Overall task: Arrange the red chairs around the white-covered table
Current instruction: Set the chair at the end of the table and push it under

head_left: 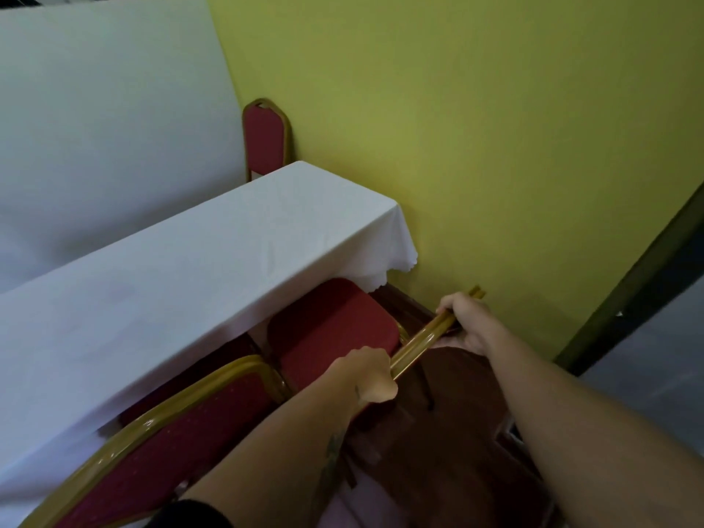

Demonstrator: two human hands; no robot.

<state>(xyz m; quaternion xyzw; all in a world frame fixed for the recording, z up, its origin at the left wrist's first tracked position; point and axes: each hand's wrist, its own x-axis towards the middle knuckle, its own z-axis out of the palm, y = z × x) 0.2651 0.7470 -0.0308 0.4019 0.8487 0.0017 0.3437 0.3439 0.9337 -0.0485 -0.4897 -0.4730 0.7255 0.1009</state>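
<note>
A long table (213, 261) under a white cloth runs from lower left to the yellow wall. A red chair with a gold frame has its seat (331, 329) partly under the table's near edge, close to the wall. My left hand (365, 375) and my right hand (466, 322) both grip the gold top rail (417, 344) of its backrest. A second red chair (171, 440) stands to the left of it, its backrest against the table edge. A third red chair (266, 139) stands behind the table's far end.
The yellow wall (495, 146) is right beside the held chair. A dark door frame (640, 283) slants at the right, with grey floor beyond. Another white-covered surface (106, 120) fills the upper left.
</note>
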